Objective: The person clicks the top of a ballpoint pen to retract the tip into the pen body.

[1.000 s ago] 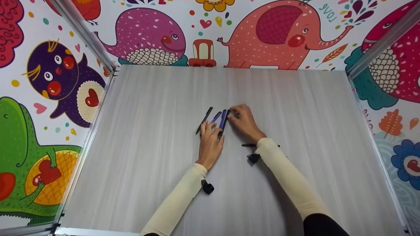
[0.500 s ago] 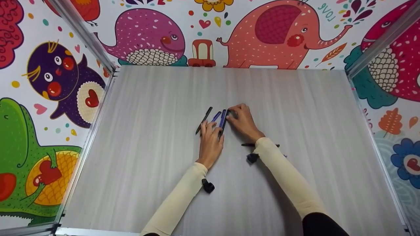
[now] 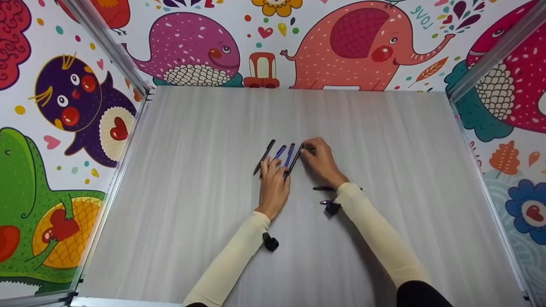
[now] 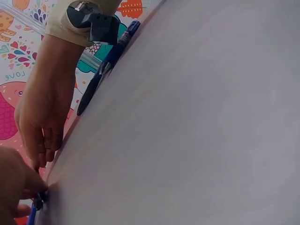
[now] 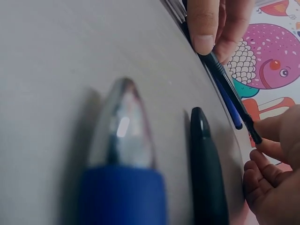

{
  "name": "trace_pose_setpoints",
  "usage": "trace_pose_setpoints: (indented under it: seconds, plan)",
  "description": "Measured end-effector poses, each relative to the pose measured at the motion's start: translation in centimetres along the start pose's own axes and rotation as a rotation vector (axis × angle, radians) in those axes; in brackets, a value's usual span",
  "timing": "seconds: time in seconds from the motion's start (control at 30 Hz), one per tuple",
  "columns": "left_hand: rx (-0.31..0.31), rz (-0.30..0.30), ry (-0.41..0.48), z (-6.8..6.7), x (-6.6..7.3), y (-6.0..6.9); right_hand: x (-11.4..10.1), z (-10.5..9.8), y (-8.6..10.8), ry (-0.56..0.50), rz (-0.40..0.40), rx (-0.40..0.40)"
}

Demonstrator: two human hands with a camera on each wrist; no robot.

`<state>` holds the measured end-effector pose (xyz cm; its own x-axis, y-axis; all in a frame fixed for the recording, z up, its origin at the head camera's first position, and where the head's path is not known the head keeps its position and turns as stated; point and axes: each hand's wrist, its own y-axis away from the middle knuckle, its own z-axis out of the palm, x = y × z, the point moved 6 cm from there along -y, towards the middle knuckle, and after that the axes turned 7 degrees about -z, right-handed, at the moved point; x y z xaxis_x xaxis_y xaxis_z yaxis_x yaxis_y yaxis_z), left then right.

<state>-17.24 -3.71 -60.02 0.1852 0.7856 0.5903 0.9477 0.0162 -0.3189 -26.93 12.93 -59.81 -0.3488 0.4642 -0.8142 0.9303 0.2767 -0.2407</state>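
In the head view my right hand (image 3: pixel 320 157) pinches the far end of a black pen (image 3: pixel 295 159) between thumb and finger. My left hand (image 3: pixel 274 187) holds the near end of that pen with its thumb and a finger. The pen slants between both hands, as the right wrist view also shows with the black pen (image 5: pixel 229 89). Two blue pens, a shorter-looking one (image 3: pixel 280 151) and a second one (image 3: pixel 290 153), lie to its left, their near ends hidden by my left hand. Leftmost lies another black pen (image 3: pixel 264 157), close to my left fingers.
Below my right forearm a black pen (image 3: pixel 323 188) and a blue pen with a silvery tip (image 3: pixel 325 202) lie crosswise, partly covered by the sleeve. The grey table (image 3: pixel 204 170) ends in metal rails, with a cartoon-printed wall (image 3: pixel 273 42) behind.
My right hand has shifted slightly right, swinging the far end of the black pen away from the blue pen beside it. My left hand has stayed nearly still.
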Motion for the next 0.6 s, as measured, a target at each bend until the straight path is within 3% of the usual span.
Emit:
trace_pose_setpoints:
  seconds: [0.33, 0.6]
  plan:
    - [0.019, 0.029, 0.023, 0.1, 0.8, -0.1, -1.0, -1.8, 1.4, -0.083, -0.016, 0.109]
    - [0.036, 0.051, 0.109, -0.3, 2.2, -0.8, -3.0, -4.4, 2.5, -0.113, -0.109, 0.19]
